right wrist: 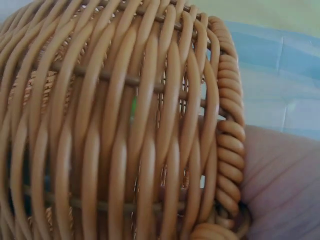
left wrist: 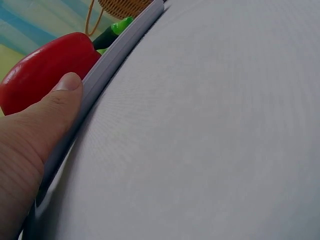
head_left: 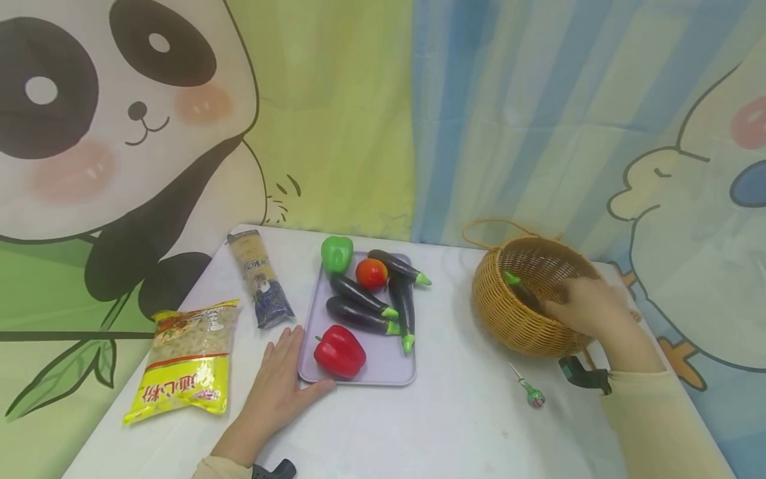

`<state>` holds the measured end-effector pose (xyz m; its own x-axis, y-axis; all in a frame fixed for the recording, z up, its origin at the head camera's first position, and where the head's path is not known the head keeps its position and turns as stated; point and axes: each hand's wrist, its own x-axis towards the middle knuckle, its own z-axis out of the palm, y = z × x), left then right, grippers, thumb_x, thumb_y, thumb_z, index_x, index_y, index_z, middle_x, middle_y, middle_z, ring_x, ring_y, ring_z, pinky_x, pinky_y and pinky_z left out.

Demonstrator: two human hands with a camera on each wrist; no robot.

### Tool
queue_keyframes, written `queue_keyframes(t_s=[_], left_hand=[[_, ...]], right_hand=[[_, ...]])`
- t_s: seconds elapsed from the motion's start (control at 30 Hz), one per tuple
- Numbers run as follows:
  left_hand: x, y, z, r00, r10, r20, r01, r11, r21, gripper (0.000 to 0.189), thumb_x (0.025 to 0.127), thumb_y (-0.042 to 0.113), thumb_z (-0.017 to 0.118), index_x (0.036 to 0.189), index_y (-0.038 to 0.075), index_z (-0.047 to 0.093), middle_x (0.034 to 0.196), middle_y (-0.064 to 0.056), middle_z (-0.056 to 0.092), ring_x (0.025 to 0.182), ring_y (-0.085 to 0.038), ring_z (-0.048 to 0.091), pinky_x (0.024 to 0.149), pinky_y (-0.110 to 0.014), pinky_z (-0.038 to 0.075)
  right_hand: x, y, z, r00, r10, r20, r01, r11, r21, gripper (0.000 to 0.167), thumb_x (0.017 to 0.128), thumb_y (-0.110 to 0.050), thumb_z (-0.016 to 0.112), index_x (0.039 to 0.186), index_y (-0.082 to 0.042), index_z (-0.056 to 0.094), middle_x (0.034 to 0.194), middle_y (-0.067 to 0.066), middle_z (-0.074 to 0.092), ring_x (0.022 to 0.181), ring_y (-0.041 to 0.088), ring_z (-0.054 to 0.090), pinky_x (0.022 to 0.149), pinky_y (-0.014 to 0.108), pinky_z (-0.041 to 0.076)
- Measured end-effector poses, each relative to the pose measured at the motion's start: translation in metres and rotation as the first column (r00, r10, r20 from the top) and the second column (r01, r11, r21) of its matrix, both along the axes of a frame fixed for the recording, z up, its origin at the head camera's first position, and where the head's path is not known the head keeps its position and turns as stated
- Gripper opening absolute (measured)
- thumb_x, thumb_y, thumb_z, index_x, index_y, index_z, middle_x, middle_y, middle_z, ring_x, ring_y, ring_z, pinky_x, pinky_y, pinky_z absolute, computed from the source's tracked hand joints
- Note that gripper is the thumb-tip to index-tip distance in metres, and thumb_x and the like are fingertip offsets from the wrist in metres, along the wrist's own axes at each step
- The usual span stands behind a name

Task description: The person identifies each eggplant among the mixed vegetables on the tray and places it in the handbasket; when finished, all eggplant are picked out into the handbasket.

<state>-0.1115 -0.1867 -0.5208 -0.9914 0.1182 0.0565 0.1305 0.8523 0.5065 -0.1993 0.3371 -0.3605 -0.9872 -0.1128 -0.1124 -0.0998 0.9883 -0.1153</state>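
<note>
My right hand (head_left: 583,306) reaches over the rim into a wicker basket (head_left: 520,329). Its fingers grip the dark end of an eggplant (head_left: 524,291) inside, whose green cap points up and left. In the right wrist view, the weave of the basket (right wrist: 115,135) hides most of the hand and the eggplant. My left hand (head_left: 278,382) lies with straight fingers along the near left corner of a lilac tray (head_left: 383,366), the thumb touching its front edge. On the tray are a red bell pepper (head_left: 340,351), a tomato (head_left: 372,274), a green bell pepper (head_left: 337,254) and several eggplants (head_left: 362,316).
To the left lie a yellow bag of pasta (head_left: 185,359) and a long packet of noodles (head_left: 260,279). A wrapped lollipop (head_left: 531,392) lies in front of the basket. Behind the white table (head_left: 455,426) hangs a printed curtain (head_left: 347,120).
</note>
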Motion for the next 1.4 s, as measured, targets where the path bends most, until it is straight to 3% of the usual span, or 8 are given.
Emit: queue_keyframes(t_s=[0.17,0.3,0.47,0.57,0.77,1.03,1.3,1.4], left_hand=[[0.001,0.0,-0.001,1.0,0.001,0.004,-0.001,1.0,0.002,0.121,0.079,0.073,0.076,0.165,0.004,0.026,0.172,-0.018,0.03,0.162,-0.04,0.018,0.131,-0.064,0.015],[0.001,-0.001,-0.002,1.0,0.003,0.009,-0.003,1.0,0.002,0.121,0.079,0.072,0.076,0.165,0.005,0.025,0.172,-0.018,0.03,0.163,-0.04,0.017,0.131,-0.064,0.015],[0.001,0.0,-0.001,1.0,0.0,-0.009,0.0,1.0,0.0,0.119,0.08,0.07,0.078,0.165,0.003,0.027,0.171,-0.019,0.031,0.162,-0.041,0.019,0.131,-0.064,0.015],[0.001,0.0,0.0,1.0,0.0,-0.008,0.0,1.0,-0.002,0.119,0.08,0.069,0.078,0.164,0.003,0.027,0.171,-0.019,0.031,0.162,-0.041,0.019,0.131,-0.064,0.015],[0.0,0.0,0.0,1.0,-0.001,-0.002,0.001,1.0,-0.008,0.12,0.08,0.072,0.076,0.165,0.003,0.026,0.172,-0.019,0.03,0.162,-0.041,0.019,0.131,-0.063,0.015],[-0.002,0.0,-0.002,1.0,-0.004,-0.008,0.004,1.0,-0.005,0.121,0.08,0.073,0.076,0.165,0.003,0.026,0.171,-0.019,0.03,0.162,-0.041,0.019,0.131,-0.063,0.014],[-0.001,-0.001,-0.003,1.0,0.002,0.009,-0.002,1.0,-0.001,0.122,0.079,0.075,0.074,0.165,0.004,0.026,0.171,-0.018,0.03,0.162,-0.041,0.018,0.131,-0.063,0.014],[-0.001,-0.001,-0.003,1.0,0.003,0.011,-0.003,1.0,0.001,0.122,0.079,0.075,0.075,0.165,0.004,0.025,0.171,-0.018,0.031,0.162,-0.04,0.018,0.131,-0.063,0.014]], right_hand=[[0.004,-0.002,-0.001,0.993,-0.028,-0.116,0.034,0.998,0.044,0.062,0.097,-0.045,0.066,0.132,0.006,0.064,0.127,0.032,0.068,0.117,0.06,0.059,0.089,0.079,0.043],[0.008,-0.007,-0.001,0.971,-0.054,-0.232,0.057,0.998,0.006,0.059,0.096,-0.045,0.069,0.131,0.003,0.065,0.127,0.033,0.067,0.119,0.062,0.054,0.09,0.085,0.036],[0.015,-0.02,0.007,0.945,-0.07,-0.32,0.058,0.997,-0.049,0.059,0.097,-0.046,0.069,0.134,0.0,0.063,0.13,0.033,0.065,0.119,0.064,0.052,0.096,0.093,0.025],[0.019,-0.033,0.015,0.928,-0.062,-0.367,0.045,0.998,-0.054,0.058,0.097,-0.046,0.069,0.136,-0.003,0.064,0.131,0.03,0.067,0.116,0.062,0.056,0.097,0.089,0.029],[0.026,-0.06,0.024,0.876,0.016,-0.482,-0.059,0.996,-0.073,0.052,0.095,-0.042,0.074,0.13,-0.004,0.068,0.121,0.026,0.071,0.109,0.052,0.064,0.085,0.071,0.046],[0.027,-0.099,0.02,0.866,0.033,-0.499,-0.128,0.979,-0.156,0.049,0.091,-0.036,0.078,0.131,-0.008,0.068,0.123,0.019,0.071,0.112,0.045,0.061,0.093,0.069,0.038],[0.024,-0.13,-0.001,0.796,0.122,-0.592,-0.291,0.936,-0.197,0.056,0.086,-0.036,0.082,0.133,-0.008,0.067,0.127,0.015,0.07,0.118,0.04,0.062,0.099,0.064,0.042],[0.025,-0.142,-0.008,0.799,0.148,-0.584,-0.319,0.926,-0.203,0.059,0.085,-0.037,0.083,0.135,-0.009,0.066,0.13,0.014,0.068,0.122,0.038,0.061,0.102,0.063,0.041]])
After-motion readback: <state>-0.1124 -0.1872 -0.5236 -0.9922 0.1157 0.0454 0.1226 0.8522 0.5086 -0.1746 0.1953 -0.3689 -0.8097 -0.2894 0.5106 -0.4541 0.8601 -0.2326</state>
